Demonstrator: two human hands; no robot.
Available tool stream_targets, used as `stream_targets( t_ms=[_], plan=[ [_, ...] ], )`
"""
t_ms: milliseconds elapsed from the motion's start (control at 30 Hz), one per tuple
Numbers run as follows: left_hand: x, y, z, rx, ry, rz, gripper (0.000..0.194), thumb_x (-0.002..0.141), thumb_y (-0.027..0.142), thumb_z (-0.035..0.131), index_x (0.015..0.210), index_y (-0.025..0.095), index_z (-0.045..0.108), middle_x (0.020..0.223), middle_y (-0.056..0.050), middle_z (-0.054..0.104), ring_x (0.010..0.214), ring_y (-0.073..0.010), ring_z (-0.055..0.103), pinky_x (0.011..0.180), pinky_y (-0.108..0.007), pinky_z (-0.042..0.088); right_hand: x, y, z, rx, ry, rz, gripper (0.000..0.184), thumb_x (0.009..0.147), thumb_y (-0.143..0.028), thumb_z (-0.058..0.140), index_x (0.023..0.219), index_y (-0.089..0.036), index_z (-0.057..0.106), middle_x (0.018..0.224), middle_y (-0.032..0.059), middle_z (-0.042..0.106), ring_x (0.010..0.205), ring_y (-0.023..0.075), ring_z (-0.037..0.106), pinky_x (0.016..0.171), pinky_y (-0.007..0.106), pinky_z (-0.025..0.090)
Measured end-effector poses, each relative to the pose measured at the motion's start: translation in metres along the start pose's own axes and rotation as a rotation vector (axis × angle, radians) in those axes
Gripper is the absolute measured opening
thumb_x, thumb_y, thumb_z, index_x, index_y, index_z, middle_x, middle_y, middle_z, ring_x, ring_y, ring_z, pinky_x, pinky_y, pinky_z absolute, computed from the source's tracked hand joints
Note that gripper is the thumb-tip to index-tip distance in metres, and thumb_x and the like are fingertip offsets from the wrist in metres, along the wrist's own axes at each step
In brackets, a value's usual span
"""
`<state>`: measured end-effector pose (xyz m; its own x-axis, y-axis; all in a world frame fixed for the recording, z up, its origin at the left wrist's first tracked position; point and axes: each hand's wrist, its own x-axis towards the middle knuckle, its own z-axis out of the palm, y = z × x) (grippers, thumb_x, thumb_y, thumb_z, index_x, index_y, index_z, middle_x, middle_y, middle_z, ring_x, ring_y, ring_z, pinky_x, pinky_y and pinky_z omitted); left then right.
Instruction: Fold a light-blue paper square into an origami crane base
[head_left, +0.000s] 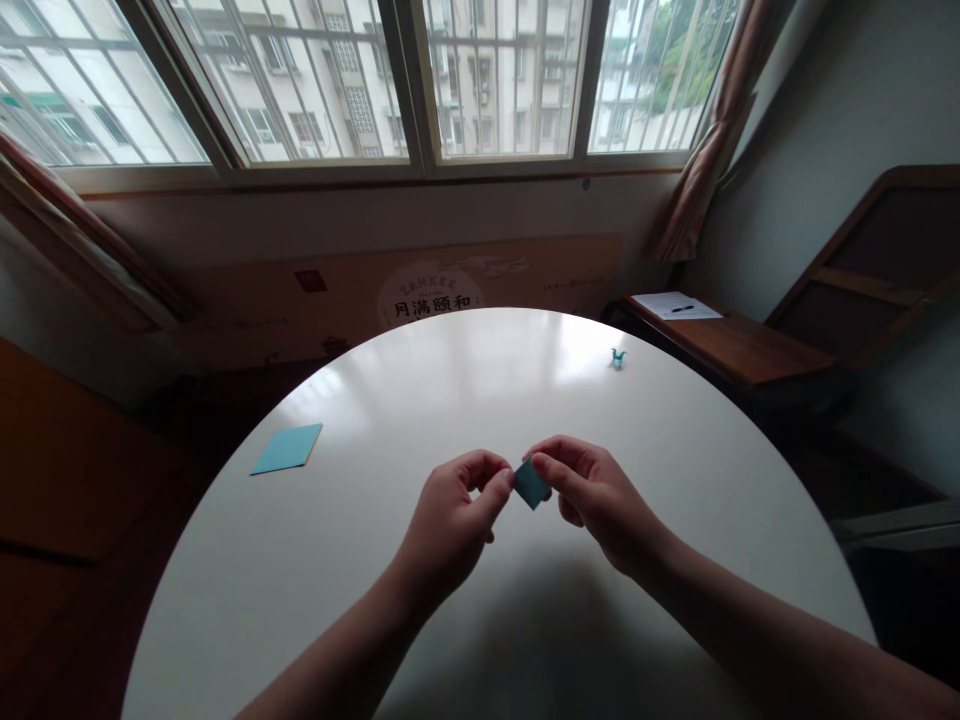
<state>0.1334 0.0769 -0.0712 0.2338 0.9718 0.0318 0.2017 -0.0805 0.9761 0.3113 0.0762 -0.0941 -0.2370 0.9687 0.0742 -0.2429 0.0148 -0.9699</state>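
Note:
Both my hands meet above the middle of a round white table (675, 470). Between them is a small folded piece of teal paper (531, 484). My left hand (454, 520) pinches its left edge with thumb and fingers curled. My right hand (589, 495) pinches its right side, fingers closed around it. The paper is held just above the tabletop.
A stack of teal square paper sheets (287, 448) lies at the table's left edge. A tiny folded teal paper figure (617, 357) stands at the far right of the table. A wooden side desk (739, 345) with a white sheet and pen (679, 307) is beyond, under the window.

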Motion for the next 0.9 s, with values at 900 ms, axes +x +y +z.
stream_targets(
  t_ms=[900],
  plan=[
    [0.0049,-0.0027,-0.0034,-0.096,0.106,0.073,0.033,0.082,0.044,0.074,0.090,0.012,0.076,0.075,-0.008,0.070,0.058,-0.0143,0.053,0.044,-0.021,0.043,0.0004,-0.0001,0.0009,-0.238,0.058,-0.119,0.027,0.089,-0.043,0.071,0.093,-0.016,0.071,0.075,0.0040,0.065,0.065,0.0127,0.057,0.060,0.024,0.046]
  ],
)
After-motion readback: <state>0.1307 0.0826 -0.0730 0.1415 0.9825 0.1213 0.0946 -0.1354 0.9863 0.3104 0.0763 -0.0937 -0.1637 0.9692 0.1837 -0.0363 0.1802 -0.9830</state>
